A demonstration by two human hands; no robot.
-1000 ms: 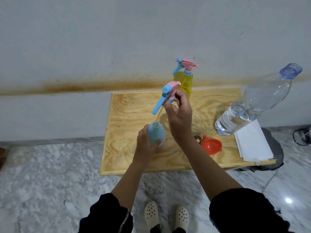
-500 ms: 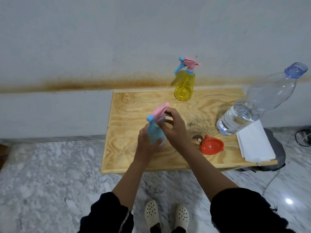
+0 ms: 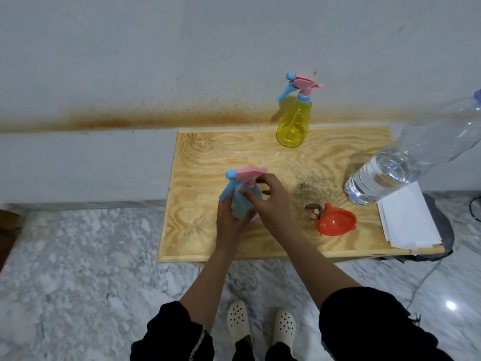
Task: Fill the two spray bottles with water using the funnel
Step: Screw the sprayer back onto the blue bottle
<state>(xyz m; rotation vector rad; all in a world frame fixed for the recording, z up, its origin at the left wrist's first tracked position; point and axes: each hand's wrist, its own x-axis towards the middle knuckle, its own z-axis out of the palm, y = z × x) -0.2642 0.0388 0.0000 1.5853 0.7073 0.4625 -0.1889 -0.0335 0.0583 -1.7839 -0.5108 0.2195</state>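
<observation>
Seat the trigger head on the blue spray bottle, mid-table toward the front edge.
Left hand fingers grip the body; right hand fingers pinch the collar: twist squarely.

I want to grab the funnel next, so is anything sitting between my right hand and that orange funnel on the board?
Nothing visible blocks it. The right hand is at the blue spray bottle, and the orange funnel lies to its right on the wooden board. Only a small brown object touches the funnel's left edge, low enough to reach over.
</observation>
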